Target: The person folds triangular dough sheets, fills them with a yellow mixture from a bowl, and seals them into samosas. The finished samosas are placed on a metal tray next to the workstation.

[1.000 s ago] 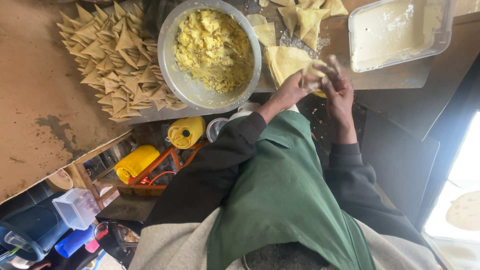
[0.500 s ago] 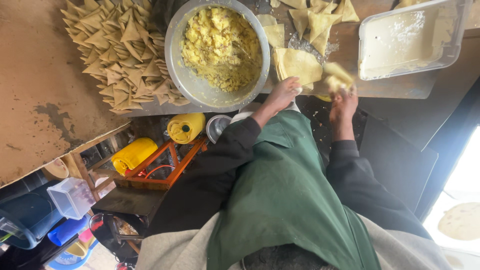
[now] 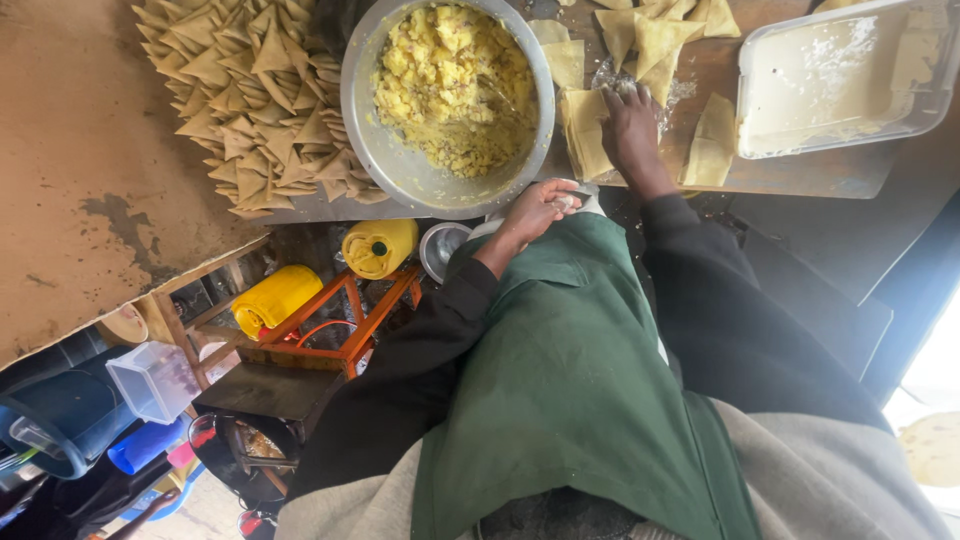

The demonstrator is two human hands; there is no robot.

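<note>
My right hand [image 3: 628, 122] lies with its fingers spread on a stack of pale yellow pastry sheets [image 3: 582, 135] on the wooden board [image 3: 800, 172]. My left hand [image 3: 540, 207] is at the table's near edge, just above my green apron [image 3: 570, 380]. Its fingers curl round a small pale piece [image 3: 572, 200]; whether that is dough or cloth I cannot tell. A metal bowl [image 3: 362, 120] of yellow mashed filling [image 3: 455, 85] stands to the left of both hands. Folded triangular pastries [image 3: 255, 100] are heaped left of the bowl.
A clear plastic tub [image 3: 830, 80] of whitish paste sits at the board's right. More cut pastry pieces [image 3: 655, 40] lie beyond my right hand. Below the table are yellow jerrycans [image 3: 378, 247], an orange metal frame [image 3: 345, 320], a small metal cup [image 3: 443, 245] and plastic containers [image 3: 150, 380].
Both hands held a folded pastry together over the board. They have separated: the right hand has gone onto the stack of sheets, the left has drawn back to the table edge.
</note>
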